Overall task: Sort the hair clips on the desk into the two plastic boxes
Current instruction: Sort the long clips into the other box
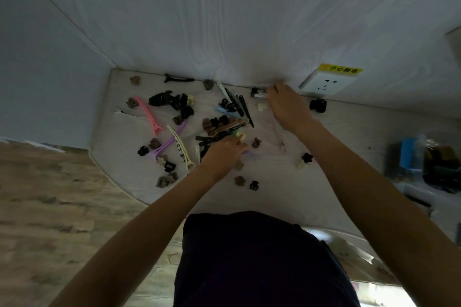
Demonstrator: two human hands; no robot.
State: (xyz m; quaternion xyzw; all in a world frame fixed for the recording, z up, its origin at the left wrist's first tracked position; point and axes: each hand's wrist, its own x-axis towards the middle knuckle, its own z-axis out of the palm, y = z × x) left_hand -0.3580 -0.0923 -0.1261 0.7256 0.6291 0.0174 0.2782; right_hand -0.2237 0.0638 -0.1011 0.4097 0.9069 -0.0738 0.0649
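At centre frame, a small cream plastic claw clip (240,135) was seen at the fingertips of the left hand (222,156), apparently pinched there, though the blur left the grip uncertain. The right hand (287,106) was stretched to the desk's far edge, right of centre, with its fingers bent down at a small white clip (260,95) against the wall; whether that clip was actually gripped could not be told.

Around both hands, the scattered hair clips were spread over the pale white desk (349,132): a long pink duckbill clip (149,114) at the left, a lilac duckbill clip (169,141) and a cream printed duckbill clip (180,146) crossed below it, and a heap of black and brown clips (222,124) in the middle. A black claw clip (318,105) lay alone at the upper right.

Clear plastic boxes (421,164) with dark contents were dimly seen at the right edge. A white wall socket (326,83) with a yellow label was fixed above.
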